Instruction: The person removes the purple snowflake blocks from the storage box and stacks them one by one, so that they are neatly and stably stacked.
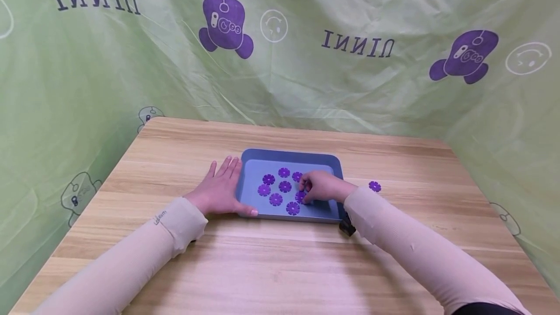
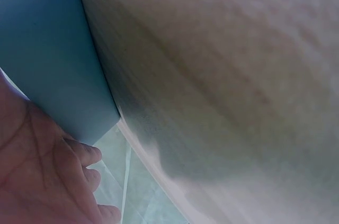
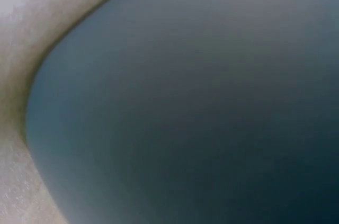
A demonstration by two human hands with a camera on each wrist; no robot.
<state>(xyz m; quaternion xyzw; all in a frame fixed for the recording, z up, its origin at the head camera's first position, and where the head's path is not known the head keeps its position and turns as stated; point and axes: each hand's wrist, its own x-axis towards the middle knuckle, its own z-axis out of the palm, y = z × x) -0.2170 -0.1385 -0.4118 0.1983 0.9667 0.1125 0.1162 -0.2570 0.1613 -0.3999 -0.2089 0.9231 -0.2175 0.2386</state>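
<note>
A blue-grey rectangular tray (image 1: 321,210) lies on the table with several purple snowflake discs (image 1: 285,186) flat on its floor. My left hand (image 1: 220,191) rests against the tray's left side, fingers extended and spread, thumb along the front rim. In the left wrist view the palm (image 2: 39,166) shows beside the tray wall (image 2: 53,54). Over the right part of the tray, my right hand (image 1: 323,186) has curled fingers and pinches a purple snowflake disc (image 1: 299,197), partly hidden by the fingertips. The right wrist view shows only the blurred tray side (image 3: 159,102).
One more purple disc (image 1: 374,186) lies on the wooden table (image 1: 271,266) to the right of the tray, just beyond the right forearm. A green printed curtain (image 1: 306,86) hangs behind the table and along its sides.
</note>
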